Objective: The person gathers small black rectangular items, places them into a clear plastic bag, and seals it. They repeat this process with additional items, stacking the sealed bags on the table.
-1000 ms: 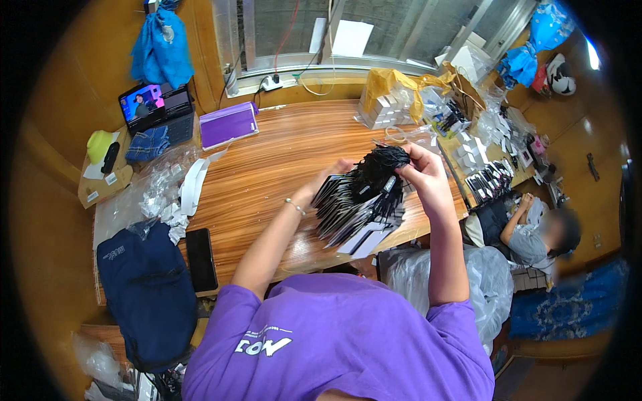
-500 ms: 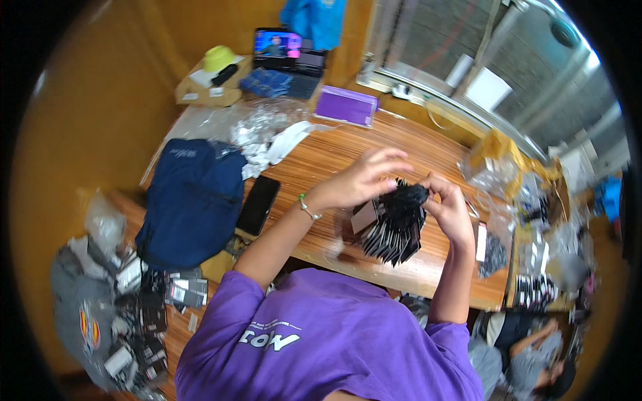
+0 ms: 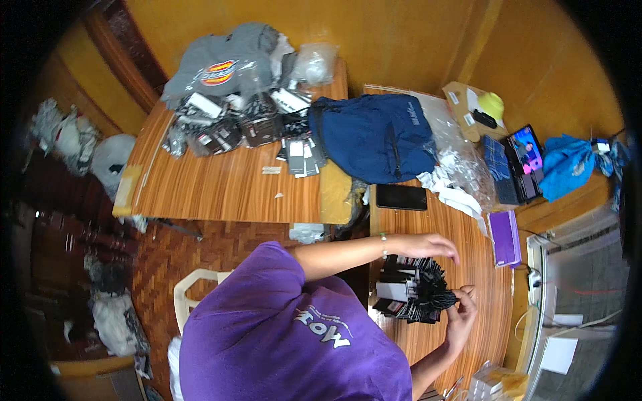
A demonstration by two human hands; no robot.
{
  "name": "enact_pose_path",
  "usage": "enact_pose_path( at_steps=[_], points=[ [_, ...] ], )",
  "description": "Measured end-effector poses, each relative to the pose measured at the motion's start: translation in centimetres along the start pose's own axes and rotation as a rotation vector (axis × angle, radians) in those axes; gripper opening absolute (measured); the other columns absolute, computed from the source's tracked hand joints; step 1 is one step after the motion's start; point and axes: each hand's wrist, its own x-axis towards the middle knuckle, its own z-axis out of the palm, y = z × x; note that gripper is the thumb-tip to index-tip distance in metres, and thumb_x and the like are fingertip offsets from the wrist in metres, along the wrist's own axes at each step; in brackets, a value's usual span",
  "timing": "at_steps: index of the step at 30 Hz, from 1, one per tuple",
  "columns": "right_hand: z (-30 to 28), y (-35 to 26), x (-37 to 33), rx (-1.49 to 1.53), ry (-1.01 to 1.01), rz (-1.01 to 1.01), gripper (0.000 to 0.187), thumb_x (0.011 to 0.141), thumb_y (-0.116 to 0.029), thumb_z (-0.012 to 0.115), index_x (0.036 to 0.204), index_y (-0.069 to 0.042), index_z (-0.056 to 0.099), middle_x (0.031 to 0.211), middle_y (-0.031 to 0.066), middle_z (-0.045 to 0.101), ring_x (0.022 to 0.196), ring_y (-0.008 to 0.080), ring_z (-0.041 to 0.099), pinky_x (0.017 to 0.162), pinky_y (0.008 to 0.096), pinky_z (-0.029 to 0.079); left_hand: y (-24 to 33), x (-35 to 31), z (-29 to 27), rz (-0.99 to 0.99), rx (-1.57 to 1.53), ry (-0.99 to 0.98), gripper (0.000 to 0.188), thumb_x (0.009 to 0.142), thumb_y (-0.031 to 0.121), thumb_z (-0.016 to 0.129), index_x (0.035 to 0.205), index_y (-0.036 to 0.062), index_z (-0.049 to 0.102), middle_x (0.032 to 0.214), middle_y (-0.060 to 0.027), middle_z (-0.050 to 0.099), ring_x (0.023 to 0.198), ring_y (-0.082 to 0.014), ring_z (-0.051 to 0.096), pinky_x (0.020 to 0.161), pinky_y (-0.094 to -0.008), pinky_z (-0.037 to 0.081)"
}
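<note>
A thick fanned bundle of black hang tags (image 3: 408, 309) rests on the wooden table, one pale tag showing among the dark ones. Black strings (image 3: 436, 298) gather in a tangle at the bundle's right end. Thumb and fingers of my right hand (image 3: 460, 314) are closed on these strings. Above the far side of the bundle, my left hand (image 3: 429, 246) stretches out flat with nothing in it, its fingers pointing right.
Beyond my left hand lies a black phone (image 3: 401, 197), next to a navy backpack (image 3: 374, 137). Clear plastic wrap and white scraps lie beside a purple pouch (image 3: 504, 238). A second table (image 3: 221, 187) bears more tags in plastic and a grey garment (image 3: 221, 63). A laptop (image 3: 525, 160) plays a video.
My view has swung round to the left, so the second table and the floor now show. My right hand keeps its grip on the strings; my left hand still hovers over the tags.
</note>
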Motion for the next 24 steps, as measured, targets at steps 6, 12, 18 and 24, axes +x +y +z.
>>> enact_pose_path(
  at_steps=[6,12,18,24],
  points=[
    [-1.5,2.7,-3.4,0.155,0.027,0.069,0.018,0.065,0.009,0.057,0.082,0.003,0.060,0.083,0.0050,0.044,0.080,0.0149,0.045,0.075,0.0239,0.037,-1.2,-10.0,-3.0,-0.245,0.041,0.558,0.027,0.094,0.024,0.044,0.107,0.0061,0.058,0.106,-0.0046,0.060,0.103,-0.0148,0.054,0.091,-0.0307,0.041],
    [-1.6,2.3,-4.1,0.005,0.081,0.033,0.020,0.064,0.008,0.054,0.083,0.004,0.059,0.086,0.0089,0.051,0.084,0.0193,0.050,0.078,0.0267,0.039,-1.1,-17.3,-7.4,-0.289,0.220,0.851,0.021,0.092,0.024,0.045,0.100,0.0108,0.059,0.103,-0.0012,0.062,0.097,-0.0116,0.056,0.087,-0.0288,0.042],
    [2.3,-2.6,-3.2,-0.064,0.114,0.103,0.019,0.063,0.007,0.053,0.080,0.004,0.059,0.084,0.0081,0.051,0.082,0.0175,0.051,0.075,0.0245,0.039,-3.1,-15.5,-9.8,-0.316,0.172,0.757,0.020,0.093,0.024,0.044,0.098,0.0113,0.059,0.096,0.0008,0.061,0.090,-0.0079,0.054,0.080,-0.0260,0.040],
    [1.8,-3.5,-5.2,-0.042,0.376,0.140,0.011,0.068,0.006,0.056,0.079,0.003,0.058,0.084,0.0053,0.051,0.079,0.0136,0.048,0.069,0.0231,0.037,-5.5,-13.6,-15.0,-0.208,0.222,0.535,0.017,0.092,0.014,0.048,0.094,0.0006,0.058,0.088,-0.0028,0.059,0.082,-0.0110,0.054,0.075,-0.0245,0.044]
  ],
)
